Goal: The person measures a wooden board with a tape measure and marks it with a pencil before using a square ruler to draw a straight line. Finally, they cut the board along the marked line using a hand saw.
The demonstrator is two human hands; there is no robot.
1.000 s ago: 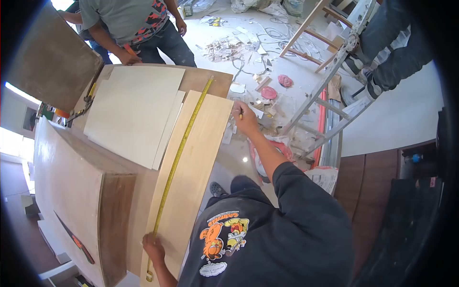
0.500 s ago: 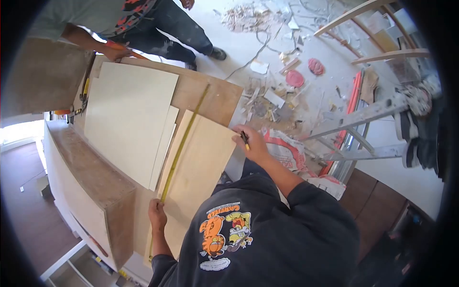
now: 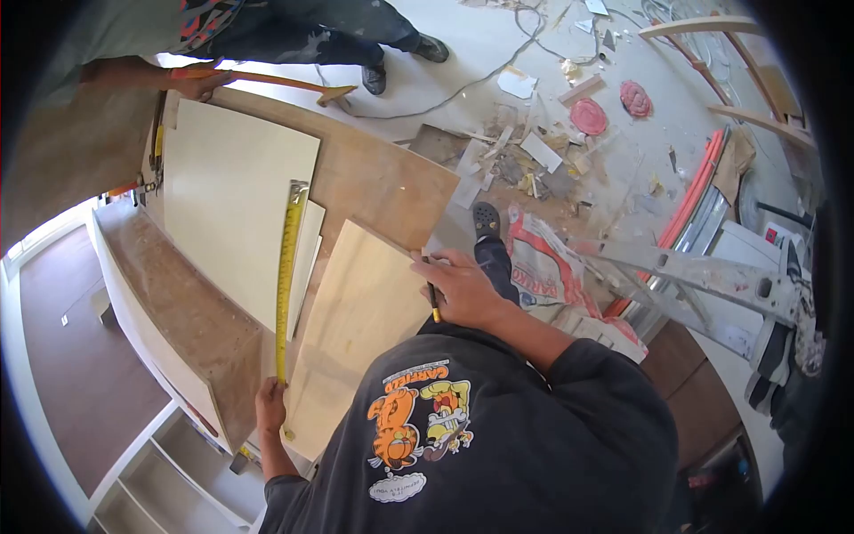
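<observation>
Tape (image 3: 285, 285) pulled out straight, long axis running away from body, far tip over white panel (image 3: 231, 187), just left of board (image 3: 365, 320). All lying on bench (image 3: 382, 178). Left hand (image 3: 269, 408) low at bench's near edge, arm reaching up from below, fingers pinched shut on tape's near end. Right hand (image 3: 463, 289) bent in over board's right edge, fingers closed round pencil (image 3: 433, 301).
</observation>
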